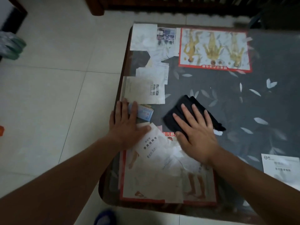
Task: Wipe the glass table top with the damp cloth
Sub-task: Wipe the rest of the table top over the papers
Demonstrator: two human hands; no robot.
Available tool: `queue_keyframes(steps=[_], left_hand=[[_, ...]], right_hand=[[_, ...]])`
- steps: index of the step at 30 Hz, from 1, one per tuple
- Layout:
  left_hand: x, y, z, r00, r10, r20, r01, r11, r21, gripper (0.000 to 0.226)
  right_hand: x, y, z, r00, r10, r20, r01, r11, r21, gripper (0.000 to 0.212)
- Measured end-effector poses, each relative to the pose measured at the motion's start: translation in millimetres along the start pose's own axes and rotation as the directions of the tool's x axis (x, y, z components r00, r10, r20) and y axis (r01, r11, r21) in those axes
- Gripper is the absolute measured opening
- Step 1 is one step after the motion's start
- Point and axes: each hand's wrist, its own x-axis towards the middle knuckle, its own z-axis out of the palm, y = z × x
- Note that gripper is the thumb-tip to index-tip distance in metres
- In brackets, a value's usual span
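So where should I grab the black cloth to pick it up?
Pinch the thin tail sticking out past the right hand, on its right side, coming from above. The black cloth lies flat on the glass table top, so that loose end looks easiest to catch.

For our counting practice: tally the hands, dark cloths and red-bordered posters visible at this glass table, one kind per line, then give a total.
Hands: 2 (left hand, right hand)
Cloths: 1 (dark cloth)
Red-bordered posters: 2 (far poster, near poster)
Total: 5
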Motion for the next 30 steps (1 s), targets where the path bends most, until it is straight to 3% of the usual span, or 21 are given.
queue_keyframes(steps=[8,12,14,16,20,23,25,28,29,30], left_hand=[[1.8,-5.5,-5.6,0.999,0.043,-0.008,-0.043,0.995,-0.085,0.103],[7.7,4.9,-39.7,0.997,0.038,-0.065,-0.036,0.999,0.023,0.101],[39.6,11.3,-71.8,0.986,0.111,-0.121,-0.105,0.993,0.059,0.091],[89.1,18.4,-101.2,0.966,0.217,-0.140,-0.216,0.976,0.026,0.105],[185.3,18.3,-124.7,0.940,0.301,0.162,-0.312,0.949,0.045,0.154],[201.4,12.7,-119.8,0.910,0.308,0.276,-0.327,0.945,0.023,0.162],[201.5,11.4,-117.5,0.901,0.326,0.287,-0.347,0.937,0.024,0.161],[202.3,12.2,-117.6,0.901,0.321,0.292,-0.344,0.938,0.030,0.160],[202.4,13.2,-117.2,0.905,0.315,0.286,-0.338,0.940,0.035,0.161],[201.7,13.8,-116.5,0.912,0.305,0.276,-0.329,0.944,0.041,0.161]], right_hand=[[32.2,-8.2,-7.6,1.000,0.029,-0.007,-0.029,0.999,-0.027,0.058],[103.8,-0.4,-25.3,0.979,0.200,-0.042,-0.200,0.980,0.014,0.061],[126.2,-8.3,-28.4,0.960,0.279,-0.036,-0.277,0.960,0.044,0.061],[120.7,-22.5,-24.6,0.966,0.254,-0.056,-0.253,0.967,0.023,0.059],[99.8,-23.8,-22.2,0.993,0.104,-0.060,-0.104,0.995,0.008,0.053],[125.5,10.0,-33.9,0.999,0.042,-0.030,-0.043,0.998,-0.053,0.056],[164.0,44.8,-46.2,0.973,0.219,-0.075,-0.223,0.973,-0.052,0.060],[244.4,72.2,-67.7,0.795,0.601,-0.083,-0.592,0.798,0.112,0.064],[263.1,63.9,-69.4,0.786,0.611,-0.095,-0.601,0.791,0.116,0.063],[272.6,50.5,-66.2,0.831,0.543,-0.123,-0.535,0.840,0.092,0.062]])
